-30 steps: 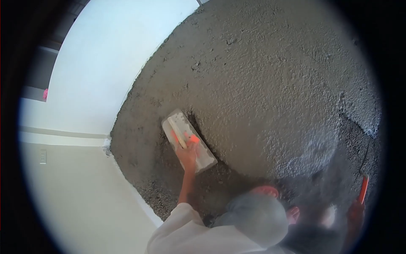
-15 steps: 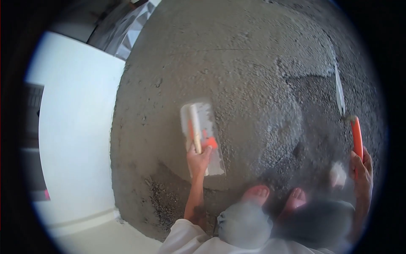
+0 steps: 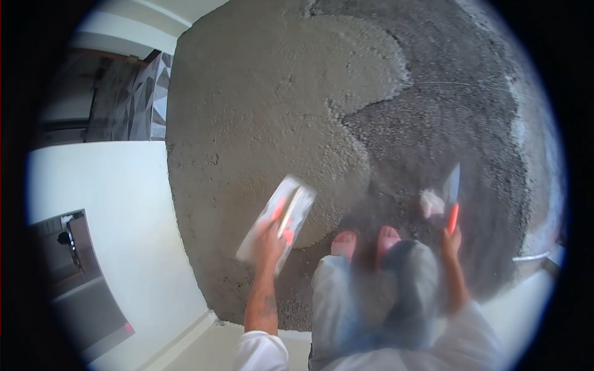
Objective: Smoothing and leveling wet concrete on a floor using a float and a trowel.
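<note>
Nearest: L hand (image 3: pixel 270 244), L of L foot (image 3: pixel 343 244), has fingers closed on the grip of a lg flat float (image 3: pixel 298 213), a bit blurred, L of & slightly beyond that foot. R hand (image 3: pixel 452 240), R of the foot, fingers wrapped on an orange-handled trowel (image 3: pixel 453 210). Prob best: float near flat, lead edge a touch up, even pressure, overlapping strokes. Float's long axis runs diag, near-L to far-R, far end pointing fwd-R; trowel tip points fwd. Beyond foot: pale lump (image 3: pixel 431 203) R, wet mortar (image 3: pixel 260 105) ahead-L, coarser dark bed (image 3: pixel 427 136) ahead-R.
</note>
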